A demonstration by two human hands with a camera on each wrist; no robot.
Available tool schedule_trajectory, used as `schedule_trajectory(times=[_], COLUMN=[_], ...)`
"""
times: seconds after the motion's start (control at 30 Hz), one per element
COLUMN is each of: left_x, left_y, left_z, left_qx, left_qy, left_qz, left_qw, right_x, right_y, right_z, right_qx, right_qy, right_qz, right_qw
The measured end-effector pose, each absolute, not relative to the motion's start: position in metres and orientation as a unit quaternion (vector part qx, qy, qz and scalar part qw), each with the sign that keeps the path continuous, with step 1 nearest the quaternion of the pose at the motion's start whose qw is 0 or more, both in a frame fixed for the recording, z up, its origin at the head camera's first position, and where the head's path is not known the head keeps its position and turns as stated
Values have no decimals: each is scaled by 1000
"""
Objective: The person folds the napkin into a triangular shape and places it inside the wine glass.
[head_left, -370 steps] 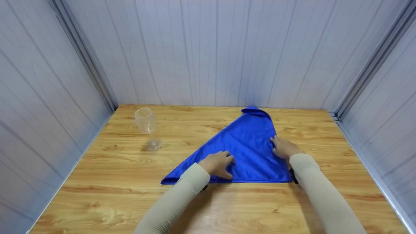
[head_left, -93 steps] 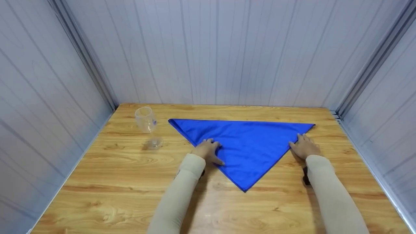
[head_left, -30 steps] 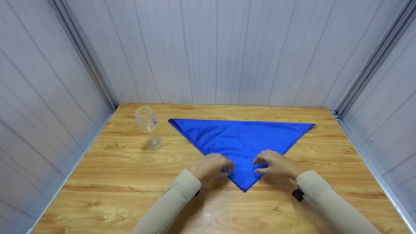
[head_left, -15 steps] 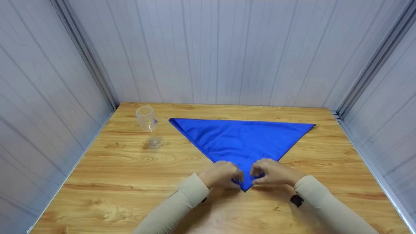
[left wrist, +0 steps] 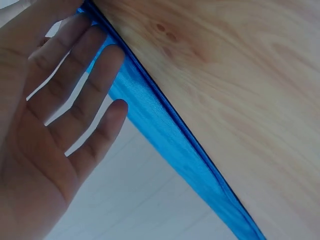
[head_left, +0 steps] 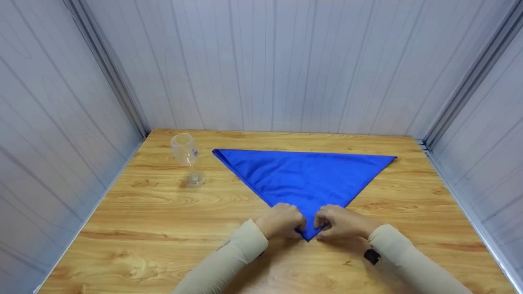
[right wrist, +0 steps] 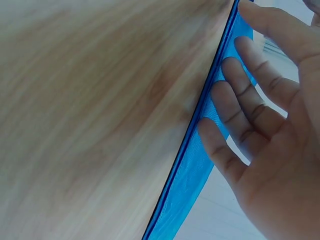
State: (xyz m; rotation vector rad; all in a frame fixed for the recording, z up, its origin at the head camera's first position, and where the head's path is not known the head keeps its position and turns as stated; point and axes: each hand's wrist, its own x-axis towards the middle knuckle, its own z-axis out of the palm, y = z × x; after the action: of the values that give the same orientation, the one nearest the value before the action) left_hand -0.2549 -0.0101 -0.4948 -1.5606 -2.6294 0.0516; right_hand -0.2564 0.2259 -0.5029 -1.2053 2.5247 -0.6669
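A blue cloth (head_left: 302, 175), folded into a triangle, lies on the wooden table with one tip toward the person. Left of that tip, my left hand (head_left: 282, 220) holds the cloth's edge, its fingers bent over the fabric and thumb low at the border. On the other side, my right hand (head_left: 345, 222) grips the opposite edge near the same tip. In the right wrist view the thumb (right wrist: 270, 22) meets the dark hem, while the other fingers lie apart over the cloth. The left wrist view shows the left fingers (left wrist: 100, 75) against the fabric; their grip is partly out of frame.
A clear stemmed wine glass (head_left: 184, 151) stands upright at the back left, apart from the cloth. White panelled walls (head_left: 261, 65) enclose the wooden table (head_left: 135, 228) at the back and both sides.
Earlier the cloth was turned and flatter edge nearer; now its tip faces the person. From the sides, both hands have come together at this tip and taken hold of its edges.
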Motion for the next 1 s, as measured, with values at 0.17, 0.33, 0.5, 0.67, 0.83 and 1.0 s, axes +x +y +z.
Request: schedule_trajectory(times=[0.17, 0.33, 0.5, 0.67, 0.83, 1.0], left_x=[-252, -248, -246, -246, -247, -248], left_y=[-5, -3, -3, -3, -3, -5], left_z=[-495, -494, -495, -497, -498, -499], left_qx=[-510, -511, -512, -520, -527, -528], left_qy=[-855, -849, -844, -837, -831, -832], left_qz=[63, 91, 110, 119, 120, 103], left_qw=[73, 101, 116, 123, 133, 133], right_x=[-256, -256, -257, -256, -255, -253], right_y=[226, 226, 225, 226, 226, 226], right_z=[-503, -505, -507, -507, -506, -506], right_qx=[-413, -416, -417, -413, -411, -406], right_qy=[871, 873, 874, 874, 873, 875], right_qz=[-229, -225, -220, -224, -227, -225], right_qw=[133, 122, 118, 126, 132, 141])
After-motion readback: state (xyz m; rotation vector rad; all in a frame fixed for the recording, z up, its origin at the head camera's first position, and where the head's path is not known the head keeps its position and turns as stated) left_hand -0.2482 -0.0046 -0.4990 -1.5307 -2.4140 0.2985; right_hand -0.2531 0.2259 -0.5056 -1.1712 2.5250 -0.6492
